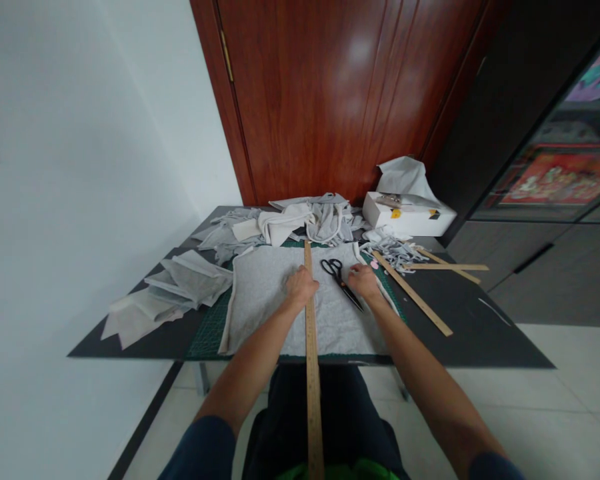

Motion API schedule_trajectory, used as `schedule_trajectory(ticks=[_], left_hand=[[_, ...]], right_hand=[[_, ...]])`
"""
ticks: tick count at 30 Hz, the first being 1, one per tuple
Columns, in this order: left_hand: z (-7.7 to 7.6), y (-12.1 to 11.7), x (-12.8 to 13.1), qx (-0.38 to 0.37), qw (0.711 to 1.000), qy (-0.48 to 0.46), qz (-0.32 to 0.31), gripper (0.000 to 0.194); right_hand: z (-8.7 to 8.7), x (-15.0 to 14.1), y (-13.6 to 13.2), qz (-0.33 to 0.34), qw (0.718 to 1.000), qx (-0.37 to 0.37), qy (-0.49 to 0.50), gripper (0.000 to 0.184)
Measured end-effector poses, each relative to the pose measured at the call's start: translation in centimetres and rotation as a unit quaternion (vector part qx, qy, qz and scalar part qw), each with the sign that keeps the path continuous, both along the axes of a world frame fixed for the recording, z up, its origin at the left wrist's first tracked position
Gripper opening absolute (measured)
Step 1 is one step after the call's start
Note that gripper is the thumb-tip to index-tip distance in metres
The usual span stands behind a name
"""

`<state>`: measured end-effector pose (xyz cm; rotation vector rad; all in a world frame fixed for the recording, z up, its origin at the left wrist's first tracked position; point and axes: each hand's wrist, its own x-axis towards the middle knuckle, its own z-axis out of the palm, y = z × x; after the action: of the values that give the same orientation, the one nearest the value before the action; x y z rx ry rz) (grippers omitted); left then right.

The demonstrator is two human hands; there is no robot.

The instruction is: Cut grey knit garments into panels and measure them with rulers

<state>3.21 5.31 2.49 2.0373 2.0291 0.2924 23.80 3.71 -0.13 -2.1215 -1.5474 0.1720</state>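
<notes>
A light grey cloth (265, 293) lies spread over a green cutting mat (207, 333). Running lengthwise across it, a long wooden ruler (311, 333) sticks out past the table's front edge towards my lap. My left hand (301, 285) is closed at the ruler, fingers bent and thumb side over it. Black scissors (343, 283) lie shut on the cloth, handles away from me, between the ruler and my right hand. My right hand (363, 280) rests on the cloth's right part with curled fingers; what they grip, if anything, is hidden.
Folded grey cloth pieces (190, 280) lie at left, and a heap of cloth (300, 220) at the back. On the right are a shorter wooden ruler (415, 297), crossed wooden strips (445, 267), fabric scraps (393, 250) and a white box (410, 217). A brown door (320, 100) stands behind the dark table (460, 333).
</notes>
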Motion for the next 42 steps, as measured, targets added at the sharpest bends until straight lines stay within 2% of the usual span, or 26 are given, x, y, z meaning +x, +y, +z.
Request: schedule_trajectory(ticks=[4, 8, 10, 13, 20, 22, 25, 28, 31, 37, 42], left_hand=[[0.3, 0.1, -0.2, -0.02, 0.999, -0.035, 0.014, 0.05], [1.1, 0.0, -0.6, -0.044, 0.996, -0.068, 0.029, 0.048], [1.4, -0.1, -0.8, -0.047, 0.994, -0.087, 0.044, 0.049], [1.9, -0.4, -1.0, -0.039, 0.992, -0.113, 0.049, 0.051], [2.4, -0.6, -0.6, -0.048, 0.973, -0.224, 0.033, 0.043], [2.3, -0.5, 0.0, -0.043, 0.967, -0.251, 0.01, 0.042], [2.2, -0.3, 1.2, -0.03, 0.964, -0.263, -0.034, 0.04], [2.1, -0.3, 2.4, -0.012, 0.967, -0.24, -0.079, 0.037], [2.0, -0.6, 3.0, 0.005, 0.972, -0.204, -0.114, 0.03], [0.8, -1.1, 2.9, 0.035, 0.982, -0.133, -0.128, 0.033], [-0.3, -0.5, 2.2, 0.026, 0.986, -0.102, -0.126, 0.038]], right_hand=[[0.1, -4.1, -1.6, 0.096, 0.994, 0.019, 0.045, 0.026], [0.6, -7.5, -3.4, 0.209, 0.971, 0.007, 0.116, 0.021], [0.9, -8.7, -4.1, 0.236, 0.961, -0.003, 0.144, 0.019], [1.2, -10.2, -4.8, 0.224, 0.959, -0.006, 0.176, 0.018], [0.1, -11.5, -5.5, 0.168, 0.942, 0.001, 0.291, 0.041], [0.2, -11.2, -5.5, 0.149, 0.946, 0.005, 0.286, 0.042], [1.3, -10.0, -5.3, 0.128, 0.968, 0.018, 0.216, 0.044], [2.6, -8.3, -4.9, 0.115, 0.984, 0.029, 0.133, 0.045], [3.3, -6.2, -4.5, 0.065, 0.995, 0.007, 0.075, 0.046], [3.0, -0.7, -3.4, -0.042, 0.999, -0.011, 0.001, 0.045], [2.1, 2.7, -2.4, -0.103, 0.994, -0.031, -0.015, 0.048]])
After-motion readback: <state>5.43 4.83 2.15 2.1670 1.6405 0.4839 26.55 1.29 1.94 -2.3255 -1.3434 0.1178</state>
